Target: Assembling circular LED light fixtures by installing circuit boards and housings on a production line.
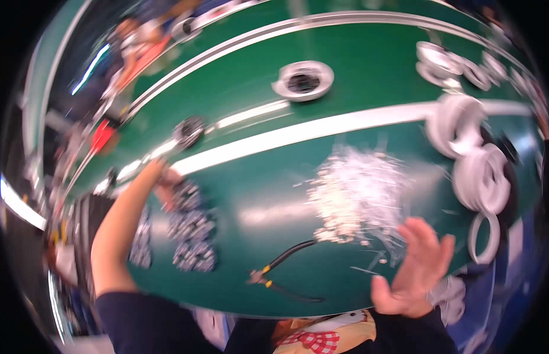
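Observation:
My left hand reaches to the far left of the green work surface, at the far end of a row of small blue-grey parts. Motion smears its fingers, so I cannot tell what they hold. Over the near right edge, my right hand is open, fingers spread, with nothing in it. Just beyond it lies a pile of thin white strips, with small cream pieces along its left side. Pliers with black handles lie with their handles spread, between the blue-grey parts and my right hand.
White rings stack along the right edge. Beyond a white strip, a white ring-shaped part with a dark centre and a dark round part sit on a green belt-like surface. Another person is at the far left.

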Demonstrator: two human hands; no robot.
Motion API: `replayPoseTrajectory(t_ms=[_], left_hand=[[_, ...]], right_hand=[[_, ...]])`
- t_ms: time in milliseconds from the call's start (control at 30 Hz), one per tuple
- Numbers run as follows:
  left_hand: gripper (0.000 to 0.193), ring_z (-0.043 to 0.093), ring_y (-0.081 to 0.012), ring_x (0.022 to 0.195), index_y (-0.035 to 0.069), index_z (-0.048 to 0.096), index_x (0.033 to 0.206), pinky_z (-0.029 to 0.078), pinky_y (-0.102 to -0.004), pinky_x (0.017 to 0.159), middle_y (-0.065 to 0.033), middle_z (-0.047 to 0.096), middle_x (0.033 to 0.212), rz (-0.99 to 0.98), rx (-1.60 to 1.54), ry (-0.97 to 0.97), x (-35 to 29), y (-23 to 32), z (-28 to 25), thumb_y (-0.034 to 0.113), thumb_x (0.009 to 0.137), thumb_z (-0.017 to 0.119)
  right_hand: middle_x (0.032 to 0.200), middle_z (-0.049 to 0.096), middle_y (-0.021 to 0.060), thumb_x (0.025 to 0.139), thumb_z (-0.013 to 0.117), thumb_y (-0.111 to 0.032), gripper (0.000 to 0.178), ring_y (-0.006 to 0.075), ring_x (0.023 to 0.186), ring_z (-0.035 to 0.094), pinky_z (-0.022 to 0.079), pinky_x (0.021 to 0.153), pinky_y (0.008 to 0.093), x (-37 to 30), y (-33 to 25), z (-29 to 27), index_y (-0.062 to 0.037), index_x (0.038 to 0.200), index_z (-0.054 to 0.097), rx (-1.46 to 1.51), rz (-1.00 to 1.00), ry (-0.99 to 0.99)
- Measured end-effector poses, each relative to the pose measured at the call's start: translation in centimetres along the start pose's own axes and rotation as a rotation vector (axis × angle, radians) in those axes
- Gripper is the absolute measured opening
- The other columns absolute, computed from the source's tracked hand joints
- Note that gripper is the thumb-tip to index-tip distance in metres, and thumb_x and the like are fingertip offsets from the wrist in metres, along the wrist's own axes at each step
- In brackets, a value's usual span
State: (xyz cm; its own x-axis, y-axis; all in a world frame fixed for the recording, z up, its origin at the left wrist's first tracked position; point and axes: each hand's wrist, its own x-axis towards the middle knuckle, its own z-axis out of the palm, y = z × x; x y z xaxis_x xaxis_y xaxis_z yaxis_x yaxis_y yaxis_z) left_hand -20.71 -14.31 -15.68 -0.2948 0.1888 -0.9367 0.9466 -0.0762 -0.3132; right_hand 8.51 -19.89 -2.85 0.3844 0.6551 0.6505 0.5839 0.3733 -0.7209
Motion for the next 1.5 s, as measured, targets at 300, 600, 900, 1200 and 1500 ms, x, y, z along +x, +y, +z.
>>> replayPoseTrajectory(t_ms=[300, 600, 900, 1200, 1500], left_hand=[[0.035, 0.062, -0.0369, 0.092, -0.008, 0.058, 0.099, 0.053, -0.0401, 0.073, -0.0298, 0.059, 0.101, 0.158, 0.457, 0.973, -0.1, -0.8, -22.2, 0.021, 0.08, 0.053], [0.064, 0.047, -0.0415, 0.116, -0.002, 0.037, 0.132, 0.04, -0.0419, 0.096, -0.0304, 0.047, 0.125, 0.551, -0.137, 1.501, -1.2, -1.8, -48.9, 0.036, 0.084, 0.055], [0.072, 0.049, -0.0383, 0.116, 0.008, 0.054, 0.122, 0.038, -0.0509, 0.095, -0.0207, 0.053, 0.123, 0.426, -0.455, 1.342, -3.9, 1.9, -49.4, 0.064, 0.077, 0.045], [0.057, 0.06, -0.0291, 0.101, 0.003, 0.061, 0.113, 0.046, -0.0344, 0.09, -0.0177, 0.063, 0.108, 0.643, -0.39, 1.307, 0.5, -2.9, -46.9, 0.029, 0.065, 0.077], [0.041, 0.062, -0.0204, 0.082, -0.006, 0.052, 0.112, 0.051, -0.0304, 0.069, -0.0134, 0.062, 0.093, 1.159, -1.143, 0.898, -2.6, -2.0, -40.0, -0.001, 0.073, 0.061]], right_hand=[[0.115, 0.054, 0.0222, 0.061, 0.069, 0.003, 0.067, 0.0335, 0.105, 0.054, 0.044, 0.09, 0.0381, 2.3, 1.6, -8.2, 0.0056, 0.123, 0.043, -0.871, -0.155, 0.244], [0.079, 0.061, 0.0068, 0.067, 0.073, -0.024, 0.02, 0.0275, 0.081, 0.056, 0.038, 0.078, 0.0405, -5.6, 4.9, -14.2, -0.0071, 0.074, 0.065, -1.514, 0.633, 0.076], [0.082, 0.061, 0.0127, 0.075, 0.063, 0.001, 0.009, 0.0276, 0.074, 0.057, 0.043, 0.065, 0.0325, -2.1, -3.2, -10.6, 0.0028, 0.083, 0.059, -1.378, 0.21, 0.296], [0.087, 0.061, 0.0083, 0.069, 0.066, -0.011, 0.013, 0.0162, 0.066, 0.055, 0.04, 0.054, 0.0282, 0.5, -1.6, 8.0, -0.0019, 0.076, 0.06, -0.202, -0.385, -0.542], [0.145, 0.015, 0.0238, 0.06, 0.077, -0.045, 0.089, 0.0469, 0.13, 0.02, 0.024, 0.099, 0.0628, 3.0, -2.3, 14.2, -0.0034, 0.129, 0.039, -0.322, -0.136, -1.022]])
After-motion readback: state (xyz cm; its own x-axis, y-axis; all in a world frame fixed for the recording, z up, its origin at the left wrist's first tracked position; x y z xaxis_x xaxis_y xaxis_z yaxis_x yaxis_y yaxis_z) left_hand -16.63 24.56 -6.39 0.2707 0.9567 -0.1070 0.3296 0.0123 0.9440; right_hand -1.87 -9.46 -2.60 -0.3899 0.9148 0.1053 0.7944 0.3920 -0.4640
